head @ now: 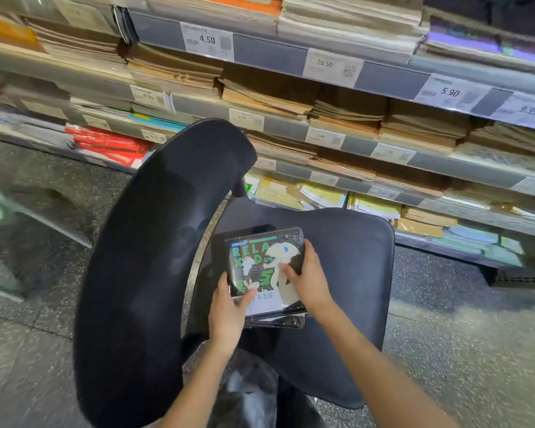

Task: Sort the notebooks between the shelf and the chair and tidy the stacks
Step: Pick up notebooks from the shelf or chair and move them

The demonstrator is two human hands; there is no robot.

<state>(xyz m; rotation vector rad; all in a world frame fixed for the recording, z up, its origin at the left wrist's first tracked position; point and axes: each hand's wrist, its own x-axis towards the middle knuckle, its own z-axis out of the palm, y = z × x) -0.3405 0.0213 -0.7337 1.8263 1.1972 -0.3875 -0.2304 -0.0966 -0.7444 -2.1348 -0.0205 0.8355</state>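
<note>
Both hands grip notebook stack [267, 273] "RELA" | tags 4.50, 10.50, 5.90

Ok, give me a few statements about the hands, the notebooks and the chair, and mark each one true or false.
1. Both hands, left hand and right hand, grip the notebook stack. True.
2. The stack rests on the shelf. False: it sits on the chair seat.
3. The top cover is dark with green lettering. True.
4. The chair is red. False: it is black.
5. Price tags line the shelf edges. True.
</note>
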